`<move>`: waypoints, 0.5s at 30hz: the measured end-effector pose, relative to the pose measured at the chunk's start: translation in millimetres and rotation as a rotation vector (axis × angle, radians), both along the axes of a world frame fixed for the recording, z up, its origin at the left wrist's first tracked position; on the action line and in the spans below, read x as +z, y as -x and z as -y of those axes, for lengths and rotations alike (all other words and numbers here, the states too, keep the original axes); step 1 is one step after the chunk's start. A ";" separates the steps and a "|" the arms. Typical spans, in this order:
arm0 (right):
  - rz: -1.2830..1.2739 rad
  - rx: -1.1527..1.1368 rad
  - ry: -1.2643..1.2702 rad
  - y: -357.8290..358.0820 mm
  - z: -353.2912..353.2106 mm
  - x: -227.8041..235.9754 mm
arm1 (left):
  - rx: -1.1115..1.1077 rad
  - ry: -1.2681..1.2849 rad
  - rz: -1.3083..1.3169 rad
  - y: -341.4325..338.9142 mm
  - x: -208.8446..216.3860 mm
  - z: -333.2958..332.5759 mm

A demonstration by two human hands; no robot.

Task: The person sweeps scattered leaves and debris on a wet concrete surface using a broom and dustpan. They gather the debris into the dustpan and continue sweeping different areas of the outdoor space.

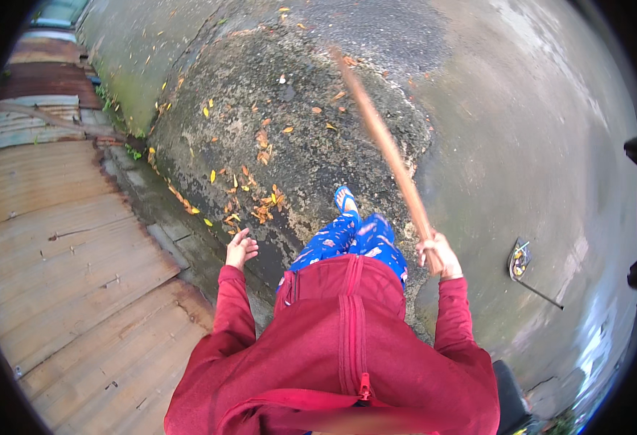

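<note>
My right hand [445,259] is closed around the thick near end of a long brown stick broom [384,141]. The broom slants forward and to the left over the rough ground, and its thin far end is blurred. My left hand [241,249] hangs free on the other side of my body, fingers loosely bent and apart, holding nothing. Fallen leaves [266,204], yellow and brown, lie scattered on the dark concrete ahead, thickest just beyond my left hand. Off to the right, a long-handled dustpan [519,259] with some leaves or litter in it rests on the ground.
Rusty corrugated metal sheets [64,217] run along my left, beside a narrow concrete edge [151,210]. A raised, rough concrete patch [297,145] lies ahead, with smoother grey pavement [492,181] to the right. One blue-sandalled foot [346,200] stands on the rough patch.
</note>
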State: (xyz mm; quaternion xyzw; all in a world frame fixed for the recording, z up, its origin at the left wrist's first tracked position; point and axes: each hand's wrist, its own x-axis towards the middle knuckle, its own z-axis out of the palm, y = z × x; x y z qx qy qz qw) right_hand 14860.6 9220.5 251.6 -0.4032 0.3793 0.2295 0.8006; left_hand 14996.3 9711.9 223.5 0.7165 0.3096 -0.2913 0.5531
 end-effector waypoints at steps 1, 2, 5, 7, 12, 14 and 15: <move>0.034 -0.050 0.080 -16.7 8.0 -8.2 | 0.015 -0.001 -0.040 -5.0 1.1 -1.9; 0.103 -0.083 0.124 -36.3 18.6 -20.1 | 0.063 -0.048 -0.086 -4.1 1.1 -4.1; 0.021 -0.237 0.026 -111.8 58.9 -76.3 | 0.032 -0.099 -0.172 24.6 -4.8 -6.9; -0.017 -0.305 0.020 -167.2 77.8 -123.4 | -0.292 -0.193 -0.160 51.2 -5.4 -9.4; -0.145 -0.107 0.152 -224.5 7.0 -199.5 | 0.075 -0.229 -0.632 105.0 9.8 -3.4; -0.213 0.216 0.457 -206.3 -67.1 -195.4 | 0.145 -0.198 -0.695 109.9 15.6 6.4; -0.242 0.415 0.534 -196.0 -101.8 -187.2 | 0.107 -0.203 -0.717 108.4 16.6 13.3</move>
